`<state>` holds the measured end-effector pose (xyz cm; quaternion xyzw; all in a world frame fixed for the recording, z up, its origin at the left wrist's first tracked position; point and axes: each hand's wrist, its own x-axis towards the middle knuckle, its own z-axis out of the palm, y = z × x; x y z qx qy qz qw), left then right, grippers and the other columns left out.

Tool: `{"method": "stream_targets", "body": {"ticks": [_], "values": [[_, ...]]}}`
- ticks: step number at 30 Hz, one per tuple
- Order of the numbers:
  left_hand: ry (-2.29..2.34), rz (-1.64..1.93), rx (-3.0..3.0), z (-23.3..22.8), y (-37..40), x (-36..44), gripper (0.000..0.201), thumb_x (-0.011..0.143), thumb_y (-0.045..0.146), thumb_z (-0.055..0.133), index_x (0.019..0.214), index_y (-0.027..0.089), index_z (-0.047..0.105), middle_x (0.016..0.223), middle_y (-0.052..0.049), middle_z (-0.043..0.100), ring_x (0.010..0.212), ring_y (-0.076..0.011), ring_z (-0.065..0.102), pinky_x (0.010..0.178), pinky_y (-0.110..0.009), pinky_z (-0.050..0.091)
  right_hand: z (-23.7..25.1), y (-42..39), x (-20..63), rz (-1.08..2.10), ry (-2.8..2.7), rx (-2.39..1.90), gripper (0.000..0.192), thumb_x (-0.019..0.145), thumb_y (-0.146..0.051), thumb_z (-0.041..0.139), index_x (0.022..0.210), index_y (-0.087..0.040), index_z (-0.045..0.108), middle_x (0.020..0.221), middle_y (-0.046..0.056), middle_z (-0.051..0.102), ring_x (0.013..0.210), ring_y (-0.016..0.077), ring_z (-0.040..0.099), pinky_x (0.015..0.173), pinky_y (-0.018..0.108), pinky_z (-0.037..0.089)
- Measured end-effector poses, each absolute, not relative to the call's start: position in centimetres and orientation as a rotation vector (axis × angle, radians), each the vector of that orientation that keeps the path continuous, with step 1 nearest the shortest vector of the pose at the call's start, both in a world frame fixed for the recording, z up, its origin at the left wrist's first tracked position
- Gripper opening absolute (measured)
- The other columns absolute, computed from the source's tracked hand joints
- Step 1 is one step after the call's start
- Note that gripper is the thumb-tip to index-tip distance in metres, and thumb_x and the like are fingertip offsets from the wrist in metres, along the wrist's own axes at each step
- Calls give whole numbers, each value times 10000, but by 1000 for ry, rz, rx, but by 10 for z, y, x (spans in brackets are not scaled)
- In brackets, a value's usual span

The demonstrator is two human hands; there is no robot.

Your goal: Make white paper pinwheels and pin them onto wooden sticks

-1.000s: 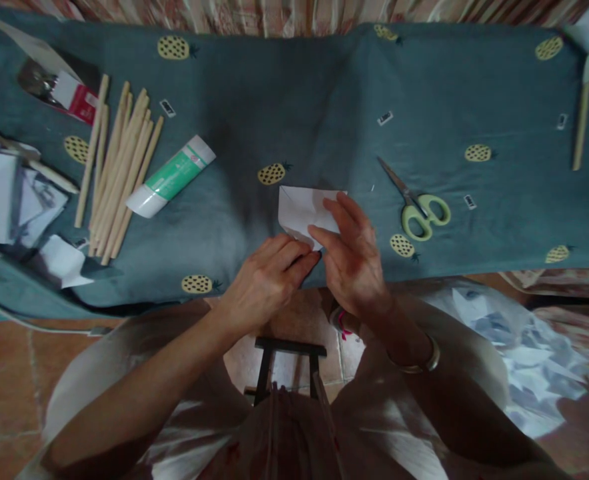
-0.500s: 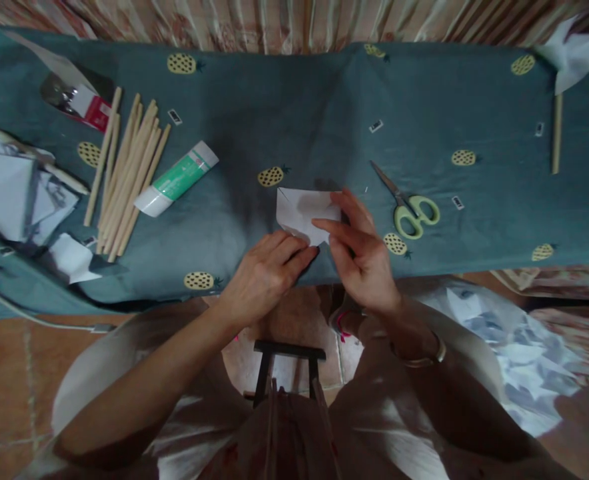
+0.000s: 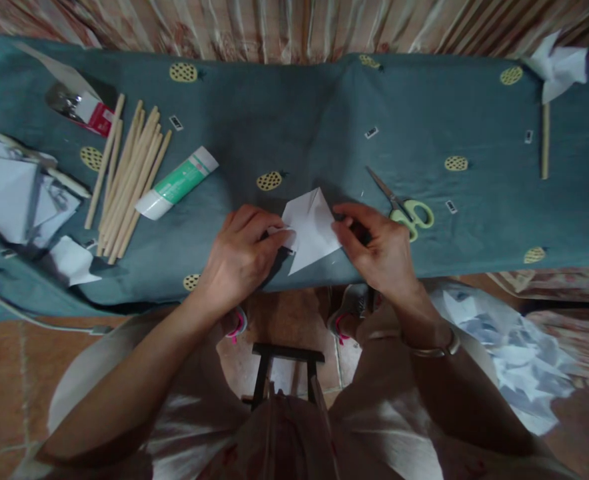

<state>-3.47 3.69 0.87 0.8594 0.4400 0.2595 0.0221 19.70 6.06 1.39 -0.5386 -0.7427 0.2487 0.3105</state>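
Between my hands a small white sheet of paper [image 3: 310, 230] with fold lines is held just over the table's front edge, one corner pointing up and another down. My left hand [image 3: 242, 257] pinches its left side between thumb and fingers. The thumb and index finger of my right hand [image 3: 382, 250] close on the right corner. Right behind my right hand lie scissors with pale green handles [image 3: 418, 212], blades pointing to the upper left, one handle loop partly covered by the hand.
Left lie a green and white tube [image 3: 178, 183], several wooden sticks [image 3: 129, 183], a red box [image 3: 97, 119] and stacked white papers [image 3: 5, 193]. A paper pinwheel on a stick [image 3: 545, 140] lies far right. A plastic bag of white pieces [image 3: 514, 353] stands below the table.
The paper has been turned so a corner points up. My left hand has shifted left to its side, and my right hand has moved right, from touching its face to pinching its corner.
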Motion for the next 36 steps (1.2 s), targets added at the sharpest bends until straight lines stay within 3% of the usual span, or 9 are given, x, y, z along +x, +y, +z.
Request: {"method": "stream_targets", "body": {"ticks": [4,8,13,23,30,36], "values": [[1294,828,2676,17,30,-24,180,929,164,524,1055,195,649,991,-65,700,900,-221,600,739,-381,496,13,55,198,685,-1934,-1434,196,847,-237,625,1027,-219,699,824,8,713,677,157,653,701,321,569],[1185,754,2737,19,21,-7,161,913,244,591,1029,152,654,928,-67,695,859,-221,593,695,-355,459,14,55,197,683,-1961,-1382,190,850,-201,602,1012,-212,701,985,50,733,828,190,692,799,360,578],[1194,660,2754,16,19,-1,135,917,197,581,1004,133,662,940,-81,696,845,-215,581,696,-350,416,12,53,200,665,-2026,-1319,273,853,-116,505,1011,-213,706,1131,77,716,1065,230,671,962,441,539],[1205,677,2818,20,20,-1,118,920,164,557,901,133,669,823,-47,688,746,-182,588,675,-328,407,18,44,215,816,-2141,-1257,423,744,-32,491,1067,-221,687,1299,66,643,1186,231,619,1042,444,481],[1208,644,2835,22,16,0,163,931,161,524,841,133,657,790,-43,677,736,-176,593,669,-323,421,19,36,218,868,-2103,-1283,268,802,-165,650,1058,-234,693,1318,71,631,1211,251,597,1086,477,429],[1135,617,2830,22,12,-1,172,936,150,506,847,132,652,796,-49,677,749,-177,598,666,-322,437,17,29,224,938,-2048,-1228,131,840,-199,652,929,-252,733,1289,46,650,1187,242,609,1047,469,457]]}}
